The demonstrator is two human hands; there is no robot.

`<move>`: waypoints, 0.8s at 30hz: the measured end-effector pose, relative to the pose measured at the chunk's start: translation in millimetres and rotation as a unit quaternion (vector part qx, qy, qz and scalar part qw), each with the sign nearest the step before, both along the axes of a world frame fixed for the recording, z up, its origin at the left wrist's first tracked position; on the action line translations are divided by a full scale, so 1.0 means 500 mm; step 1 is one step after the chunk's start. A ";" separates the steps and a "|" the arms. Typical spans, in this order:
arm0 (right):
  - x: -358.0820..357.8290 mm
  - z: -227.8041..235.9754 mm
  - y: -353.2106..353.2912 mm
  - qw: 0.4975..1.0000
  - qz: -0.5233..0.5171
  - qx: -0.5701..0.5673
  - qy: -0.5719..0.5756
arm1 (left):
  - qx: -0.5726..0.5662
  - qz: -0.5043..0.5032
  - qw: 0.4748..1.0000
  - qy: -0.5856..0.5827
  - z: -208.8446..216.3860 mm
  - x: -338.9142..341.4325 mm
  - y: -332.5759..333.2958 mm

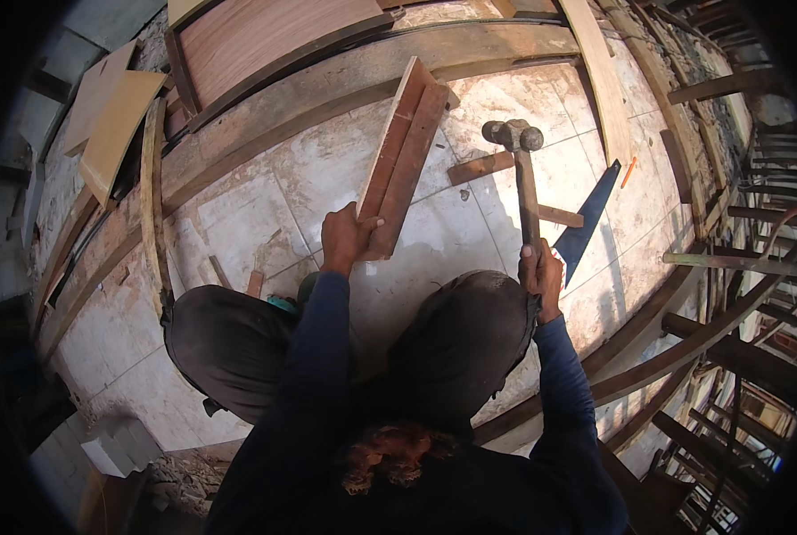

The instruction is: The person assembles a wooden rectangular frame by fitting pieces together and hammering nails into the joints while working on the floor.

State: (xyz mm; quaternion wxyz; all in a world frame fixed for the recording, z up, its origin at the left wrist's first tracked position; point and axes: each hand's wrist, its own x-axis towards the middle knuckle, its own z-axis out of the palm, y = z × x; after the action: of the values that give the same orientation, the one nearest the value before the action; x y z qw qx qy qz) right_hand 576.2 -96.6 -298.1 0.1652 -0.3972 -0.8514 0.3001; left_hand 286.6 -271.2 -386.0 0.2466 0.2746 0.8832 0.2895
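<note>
My left hand (pixel 349 236) is closed round the near end of a reddish-brown wooden board (pixel 407 165), which has a lengthwise step and a pale edge. The board slants up and away from me, its far end raised toward the upper middle. In my right hand (pixel 541 278) is a hammer (pixel 525 178), gripped low on its wooden handle with the metal head pointing up and away. Behind the hammer, a short wood block (pixel 480 168) and another small offcut (pixel 561 217) lie on the tiles. A dark saw blade (pixel 588 227) rests just right of my right hand.
Dirty white floor tiles (pixel 238 209) spread around my bent knees. A long timber beam (pixel 327 107) crosses the far side, with a framed wood panel (pixel 274 45) beyond it. An orange pencil-like stick (pixel 628 172) lies by the saw. Stacked wooden pieces (pixel 755 348) crowd the right.
</note>
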 end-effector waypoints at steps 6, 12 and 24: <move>-0.167 0.129 0.037 0.914 -0.012 -0.136 0.381 | -0.033 -0.010 0.998 0.058 0.016 0.015 0.007; -0.054 -0.118 0.028 0.983 0.095 -0.027 -0.153 | -0.033 -0.042 0.997 0.058 0.015 0.022 0.025; -0.129 0.054 0.021 0.976 0.101 -0.126 0.148 | -0.017 -0.023 0.996 0.085 0.013 0.024 0.021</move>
State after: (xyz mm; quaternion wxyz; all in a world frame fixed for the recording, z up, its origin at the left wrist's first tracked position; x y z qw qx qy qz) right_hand 511.9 -86.1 -271.2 0.2069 -0.2783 -0.8086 0.4753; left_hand 298.6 -260.8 -379.6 0.1821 0.3141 0.8992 0.2443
